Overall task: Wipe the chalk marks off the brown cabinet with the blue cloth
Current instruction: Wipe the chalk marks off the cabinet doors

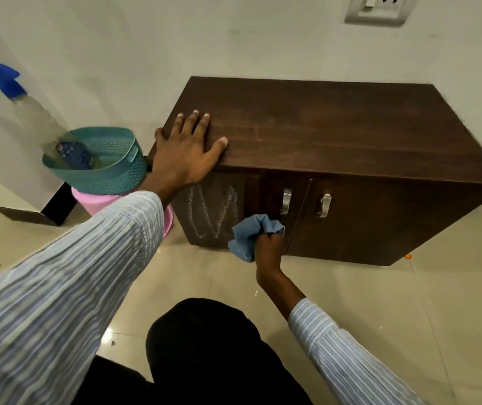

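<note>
A teal basket (108, 168) sits at nine o'clock from the cabinet (336, 135), stacked on a pink tub (99, 201); a spray bottle (38, 118) leans in it, blue nozzle pointing up toward ten o'clock, long axis running ten to four. The cabinet's long side runs nine to three against the wall (234, 39), with two doors and metal handles (286, 201) facing six o'clock. Chalk marks (215, 213), a zigzag with upright strokes, cover the left door. The left hand (185, 147) lies flat, fingers spread, on the cabinet's top left corner. The right hand (267, 247) grips the bunched cloth (251, 233) at the door's lower edge, just at three o'clock of the chalk
</note>
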